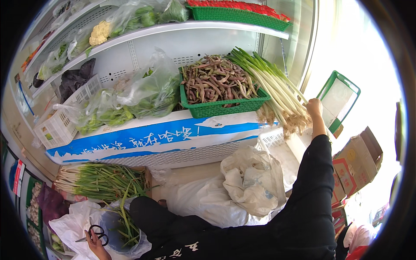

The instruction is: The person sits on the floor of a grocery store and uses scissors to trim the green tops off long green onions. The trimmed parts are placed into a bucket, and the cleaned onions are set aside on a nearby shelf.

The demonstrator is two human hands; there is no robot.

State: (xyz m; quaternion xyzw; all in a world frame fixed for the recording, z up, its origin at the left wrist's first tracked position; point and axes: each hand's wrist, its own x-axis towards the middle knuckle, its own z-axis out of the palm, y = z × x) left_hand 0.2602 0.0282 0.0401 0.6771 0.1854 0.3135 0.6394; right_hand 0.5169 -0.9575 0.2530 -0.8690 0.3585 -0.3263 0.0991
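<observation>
My right hand is closed on a green onion stalk at the right end of the refrigerated shelf, beside a pile of long green onions with rooty ends. A green plastic basket of purplish bean pods stands left of the pile. My left hand, at the lower left, holds black-handled scissors over a white plastic bag. Next to it is a bag-lined bucket with green leaves in it. Above that, a heap of thin green onions lies on the floor.
Bagged leafy greens and a white plastic basket share the shelf. Below it are a crumpled plastic bag and a white crate. Cardboard boxes and an upright green basket stand right. Another person is partly visible lower right.
</observation>
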